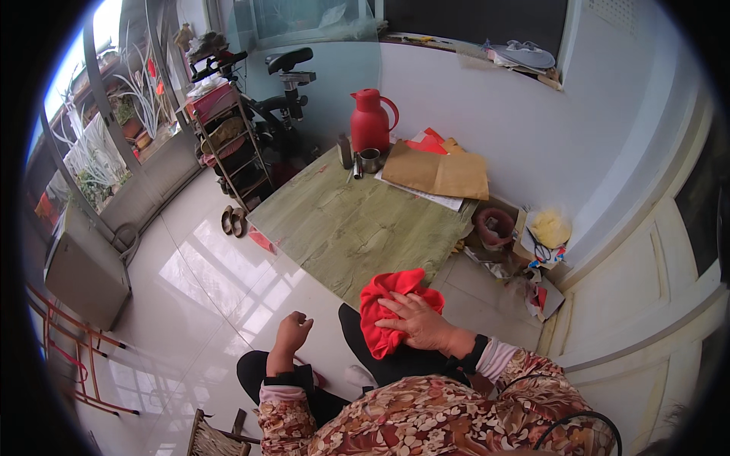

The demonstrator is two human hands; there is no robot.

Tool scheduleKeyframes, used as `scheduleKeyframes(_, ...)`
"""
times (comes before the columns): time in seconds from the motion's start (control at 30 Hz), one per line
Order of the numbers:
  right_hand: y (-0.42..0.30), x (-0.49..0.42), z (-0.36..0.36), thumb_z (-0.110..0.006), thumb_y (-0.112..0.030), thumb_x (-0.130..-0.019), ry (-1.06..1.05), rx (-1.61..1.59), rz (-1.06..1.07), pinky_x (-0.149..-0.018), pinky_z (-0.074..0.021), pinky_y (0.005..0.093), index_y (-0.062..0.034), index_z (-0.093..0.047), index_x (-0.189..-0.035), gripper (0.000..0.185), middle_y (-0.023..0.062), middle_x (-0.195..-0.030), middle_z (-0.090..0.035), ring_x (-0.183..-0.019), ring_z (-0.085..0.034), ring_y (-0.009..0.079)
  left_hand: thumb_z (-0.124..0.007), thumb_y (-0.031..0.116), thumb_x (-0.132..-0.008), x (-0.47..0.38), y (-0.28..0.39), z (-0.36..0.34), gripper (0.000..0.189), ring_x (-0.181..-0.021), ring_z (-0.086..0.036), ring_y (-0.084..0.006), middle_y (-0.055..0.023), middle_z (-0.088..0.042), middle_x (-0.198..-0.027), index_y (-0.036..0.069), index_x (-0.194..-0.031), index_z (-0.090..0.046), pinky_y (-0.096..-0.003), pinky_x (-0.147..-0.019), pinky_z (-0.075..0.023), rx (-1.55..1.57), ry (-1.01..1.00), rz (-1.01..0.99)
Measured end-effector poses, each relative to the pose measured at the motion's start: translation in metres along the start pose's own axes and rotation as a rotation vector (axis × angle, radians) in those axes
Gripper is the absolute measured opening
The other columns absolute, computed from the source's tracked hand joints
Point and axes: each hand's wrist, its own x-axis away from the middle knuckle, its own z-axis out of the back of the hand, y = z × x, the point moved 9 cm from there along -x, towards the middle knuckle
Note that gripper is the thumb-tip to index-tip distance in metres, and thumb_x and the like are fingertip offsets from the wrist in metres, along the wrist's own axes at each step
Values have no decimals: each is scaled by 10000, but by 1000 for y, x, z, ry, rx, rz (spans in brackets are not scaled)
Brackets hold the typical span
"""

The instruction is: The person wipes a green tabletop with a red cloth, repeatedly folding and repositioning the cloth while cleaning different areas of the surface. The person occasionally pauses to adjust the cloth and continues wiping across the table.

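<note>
A bunched red cloth (376, 302) lies at the near corner of the green stone-patterned table (365, 228) and hangs over my knee. Spread across its top are the fingers of my right hand (419, 322), holding it; the underside of the cloth is hidden. My left hand (292, 333) hovers above my other knee, left of the table's near edge, loosely curled with nothing visible in it. Its palm is turned out of sight.
On the table's far side stand a red thermos jug (368, 125), a dark bottle (344, 151), a metal cup (370, 161) and brown paper envelopes (436, 171). A shoe rack (234, 142) is beyond, left. A red bin (494, 228) and cartons sit right; a woven stool (217, 436) is lower left.
</note>
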Motion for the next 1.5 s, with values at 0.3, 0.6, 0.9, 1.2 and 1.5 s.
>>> scheduleKeyframes(0.3, 126, -2, 15, -701, -185, -778, 46, -361, -139, -1182, -310, 516, -213, -658, -1293, 518, 59, -1549, -478, -1450, -396, 332, -703, 142, -891, 94, 26, 54, 247, -954, -691, -308, -154, -709, -1040, 5, -1094, -671, -380, -847, -544, 80, 308, -193)
scheduleKeyframes(0.6, 213, -50, 8, -647, -681, -845, -171, 150, -394, -1227, -185, 571, -226, -419, -1543, 864, 154, -1664, -232, -1528, -196, 415, -728, 336, -832, 74, 4, 50, 438, -1111, -577, -370, -147, -649, -1162, 34, -1139, -649, -504, -951, -469, -418, 358, -150)
scheduleKeyframes(0.9, 178, -161, -26, -599, -686, -860, -281, 146, -395, -1236, -140, 564, -182, -362, -1578, 909, 191, -1679, -178, -1547, -139, 420, -687, 424, -813, 26, 62, 7, 463, -1045, -631, -344, -145, -683, -1054, 27, -1052, -696, -475, -907, -496, -588, 53, -213)
scheduleKeyframes(1.2, 72, -83, -32, -654, -624, -849, -239, 46, 0, -1230, -177, 558, -192, -466, -1513, 813, 144, -1655, -260, -1531, -203, 390, -661, 425, -825, 21, 64, 8, 437, -1025, -659, -348, -144, -711, -1035, 48, -1028, -750, -447, -921, -523, -579, -90, -254)
scheduleKeyframes(1.5, 198, -93, 1, -625, -677, -866, -269, 184, -389, -1234, -178, 560, -223, -385, -1558, 861, 149, -1669, -216, -1535, -192, 392, -659, 358, -821, 35, 42, 10, 283, -794, -638, -362, -141, -683, -825, 85, -793, -727, -493, -727, -508, -565, -37, -619)
